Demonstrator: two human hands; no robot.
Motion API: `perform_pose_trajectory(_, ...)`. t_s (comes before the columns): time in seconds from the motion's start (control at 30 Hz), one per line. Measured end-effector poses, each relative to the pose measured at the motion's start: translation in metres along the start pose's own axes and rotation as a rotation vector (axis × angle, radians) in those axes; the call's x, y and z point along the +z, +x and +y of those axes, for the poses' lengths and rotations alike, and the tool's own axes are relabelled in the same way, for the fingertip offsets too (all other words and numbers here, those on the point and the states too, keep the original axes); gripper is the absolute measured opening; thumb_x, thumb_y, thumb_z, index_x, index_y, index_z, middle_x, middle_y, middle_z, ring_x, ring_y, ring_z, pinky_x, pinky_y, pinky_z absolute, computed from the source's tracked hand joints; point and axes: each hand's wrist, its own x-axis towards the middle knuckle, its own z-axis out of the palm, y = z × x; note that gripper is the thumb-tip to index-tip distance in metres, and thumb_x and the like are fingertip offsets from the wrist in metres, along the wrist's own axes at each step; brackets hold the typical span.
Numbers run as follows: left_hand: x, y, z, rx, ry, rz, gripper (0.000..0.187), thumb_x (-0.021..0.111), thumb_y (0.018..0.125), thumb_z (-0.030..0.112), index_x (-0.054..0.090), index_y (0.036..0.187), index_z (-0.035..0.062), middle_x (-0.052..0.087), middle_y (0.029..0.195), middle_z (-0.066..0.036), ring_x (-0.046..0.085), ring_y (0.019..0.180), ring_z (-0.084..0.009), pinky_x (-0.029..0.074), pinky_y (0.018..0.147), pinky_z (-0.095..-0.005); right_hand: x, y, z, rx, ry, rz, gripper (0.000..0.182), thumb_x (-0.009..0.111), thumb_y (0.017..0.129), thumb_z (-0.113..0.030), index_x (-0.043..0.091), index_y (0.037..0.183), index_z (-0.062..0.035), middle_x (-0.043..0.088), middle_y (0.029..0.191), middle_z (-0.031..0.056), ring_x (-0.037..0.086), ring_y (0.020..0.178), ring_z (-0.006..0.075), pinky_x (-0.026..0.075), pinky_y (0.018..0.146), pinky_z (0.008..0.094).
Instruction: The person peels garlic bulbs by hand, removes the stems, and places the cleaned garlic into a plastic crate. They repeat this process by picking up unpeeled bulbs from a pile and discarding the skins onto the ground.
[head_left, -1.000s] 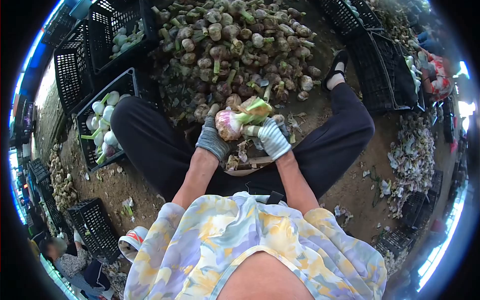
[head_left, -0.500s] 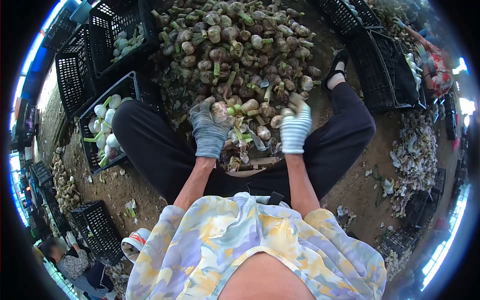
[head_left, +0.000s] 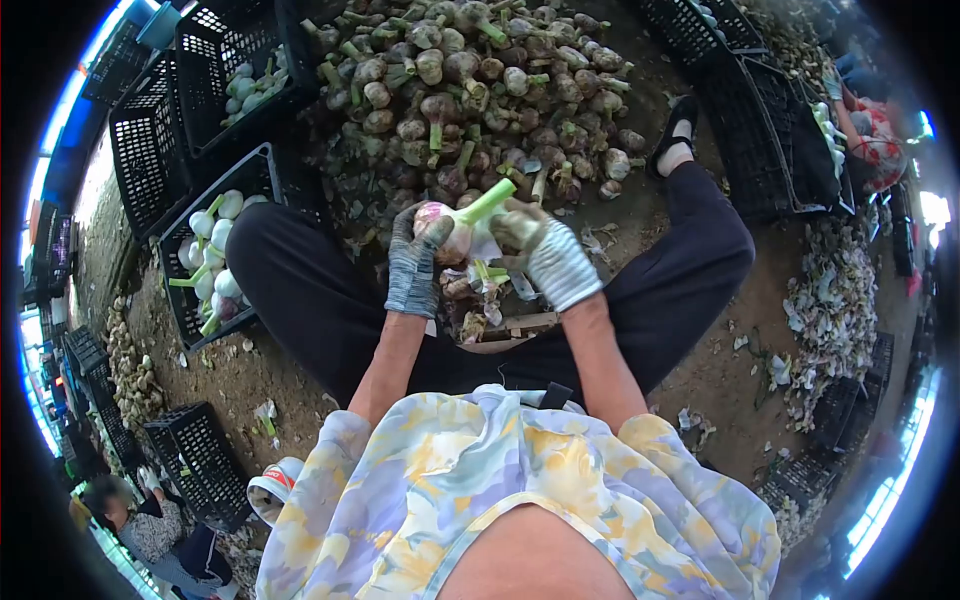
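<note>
My left hand (head_left: 417,258), in a grey knit glove, is closed around a garlic bulb (head_left: 433,222) with pinkish-white skin. Its thick green stem (head_left: 489,201) points up and to the right. On the bulb's right side, my right hand (head_left: 548,252), in a white-and-grey striped glove with soiled fingertips, is closed at a pale flap of garlic skin (head_left: 484,243). The right fingers are slightly blurred. Below both hands lie peeled skins and stem scraps (head_left: 480,300). A large heap of unpeeled garlic (head_left: 480,100) spreads just beyond them.
On the left, a black crate (head_left: 182,300) holds white peeled garlic with stems; another crate (head_left: 200,130) behind it holds more. Black crates (head_left: 755,140) stand at the right, near a co-worker (head_left: 875,140). Discarded skins (head_left: 830,310) are piled at right. Another person (head_left: 150,530) sits lower left.
My right hand has moved left to the bulb in my left hand and closed there. The bulb has been raised and turned, so its green stem now points up and right.
</note>
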Motion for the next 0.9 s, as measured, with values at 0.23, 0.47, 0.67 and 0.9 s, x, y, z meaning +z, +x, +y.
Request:
perform_pose_trajectory(0.23, 0.003, -0.004, -0.007, -0.259, -0.091, -0.062, 0.037, 0.065, 0.077, 0.034, 0.057, 0.101, 0.0071, 0.06, 0.094, -0.009, 0.059, 0.083, -0.0205, 0.05, 0.076, -0.0322, 0.004, -0.004, 0.003, -0.136, -0.512, -0.021, 0.02, 0.063, 0.071, -0.006, 0.064, 0.09, -0.0001, 0.063, 0.07, 0.0032, 0.056, 0.054, 0.009, 0.046, 0.051, 0.0236)
perform_pose_trajectory(0.47, 0.016, -0.004, 0.005, -0.454, -0.516, -0.114, 0.041, 0.055, 0.08, 0.046, 0.059, 0.098, 0.0086, 0.062, 0.091, -0.009, 0.06, 0.084, -0.0228, 0.05, 0.077, -0.0373, -0.016, -0.005, 0.009, -0.064, -0.222, 0.098, 0.026, 0.06, 0.078, -0.013, 0.059, 0.101, -0.0029, 0.063, 0.088, 0.01, 0.061, 0.075, 0.0219, 0.052, 0.065, 0.0322)
perform_pose_trajectory(0.67, 0.021, -0.005, -0.003, 0.271, 0.138, -0.061, 0.034, 0.06, 0.082, 0.028, 0.053, 0.107, 0.006, 0.055, 0.099, -0.004, 0.052, 0.092, -0.0154, 0.043, 0.084, -0.031, -0.009, -0.017, 0.036, 0.201, 0.528, -0.226, 0.027, 0.057, 0.084, -0.024, 0.057, 0.104, -0.007, 0.06, 0.098, 0.0083, 0.059, 0.093, 0.0228, 0.046, 0.085, 0.0472)
perform_pose_trajectory(0.9, 0.017, -0.005, 0.008, 0.21, 0.136, -0.082, 0.036, 0.061, 0.08, 0.031, 0.055, 0.103, 0.0041, 0.058, 0.092, -0.006, 0.056, 0.085, -0.0173, 0.046, 0.08, -0.0316, -0.001, 0.001, 0.018, -0.23, -0.378, 0.112, 0.022, 0.057, 0.076, -0.003, 0.061, 0.098, -0.0012, 0.062, 0.081, 0.0056, 0.059, 0.07, 0.013, 0.05, 0.064, 0.027)
